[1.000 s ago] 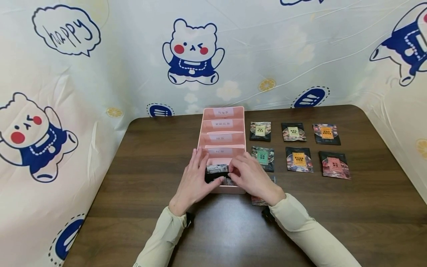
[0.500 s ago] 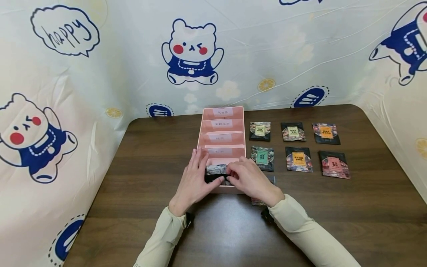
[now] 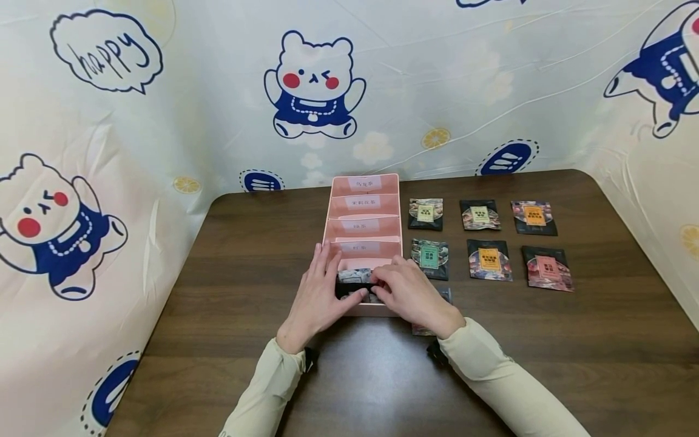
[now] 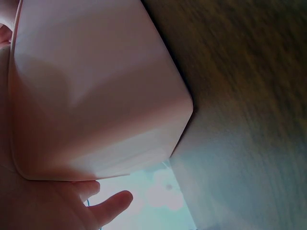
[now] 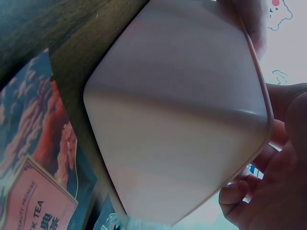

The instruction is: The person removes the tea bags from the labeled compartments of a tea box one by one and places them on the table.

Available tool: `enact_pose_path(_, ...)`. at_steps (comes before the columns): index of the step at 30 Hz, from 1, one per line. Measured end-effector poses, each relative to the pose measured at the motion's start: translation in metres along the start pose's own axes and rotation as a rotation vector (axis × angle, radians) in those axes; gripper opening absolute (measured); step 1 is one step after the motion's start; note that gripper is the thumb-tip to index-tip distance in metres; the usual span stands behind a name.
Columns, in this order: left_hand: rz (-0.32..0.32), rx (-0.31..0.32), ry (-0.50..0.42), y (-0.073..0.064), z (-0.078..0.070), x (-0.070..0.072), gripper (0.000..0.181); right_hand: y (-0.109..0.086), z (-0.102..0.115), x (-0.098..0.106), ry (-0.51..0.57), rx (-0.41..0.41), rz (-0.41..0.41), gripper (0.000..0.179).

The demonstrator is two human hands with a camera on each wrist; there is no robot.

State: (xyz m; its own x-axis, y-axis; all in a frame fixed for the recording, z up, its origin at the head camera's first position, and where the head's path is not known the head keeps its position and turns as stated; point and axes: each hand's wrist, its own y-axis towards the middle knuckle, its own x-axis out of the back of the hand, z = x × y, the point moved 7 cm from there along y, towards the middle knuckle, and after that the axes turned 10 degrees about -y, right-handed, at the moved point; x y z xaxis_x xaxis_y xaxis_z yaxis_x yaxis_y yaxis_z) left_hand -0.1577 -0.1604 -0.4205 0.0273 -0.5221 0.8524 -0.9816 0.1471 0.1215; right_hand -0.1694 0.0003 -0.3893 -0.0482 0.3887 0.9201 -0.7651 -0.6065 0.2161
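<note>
A pink divided box [image 3: 371, 311] with labelled dividers stands on the table in the head view. Its nearest compartment holds several tea sachets [image 3: 355, 276], seen edge-on and partly covered by the hands. My left hand [image 3: 315, 297] rests across the box's left rim, fingers extended, with the thumb over the sachets. My right hand [image 3: 412, 291] reaches over the right rim, its curled thumb and fingers pinching at a sachet's right end; fingertips are partly hidden. Both wrist views show mostly the box's outer walls, with the left hand [image 4: 62, 206] and right hand [image 5: 283, 177] at the rim.
Right of the box, tea sachets lie in rows, among them a green-labelled one [image 3: 429, 257], an orange-labelled one [image 3: 489, 260] and a red-labelled one [image 3: 548, 269]. My right arm partly covers two more. A black tea sachet [image 5: 43, 182] lies close beside the box.
My right hand has shifted slightly left along the sachets' top edges, then stays nearly still. The left hand and the box have not visibly moved.
</note>
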Motion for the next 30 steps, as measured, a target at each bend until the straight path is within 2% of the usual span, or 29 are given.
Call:
enact_pose_path(9,0.009,0.006,0.002,0.0,0.0,0.0,0.092,0.001,-0.013,0.014,0.053,-0.07,-0.026,0.005)
enact_pose_path(15,0.008,0.004,-0.001,0.0,0.0,0.0,0.092,-0.002,-0.023,0.021,0.1,-0.127,-0.015,0.006)
enact_pose_path(20,-0.004,-0.005,-0.011,0.0,-0.001,0.0,0.091,-0.003,-0.027,0.028,0.153,-0.127,-0.032,0.007)
enact_pose_path(30,0.025,0.031,-0.012,-0.001,0.0,-0.001,0.093,-0.005,-0.036,0.04,0.23,-0.167,-0.096,0.008)
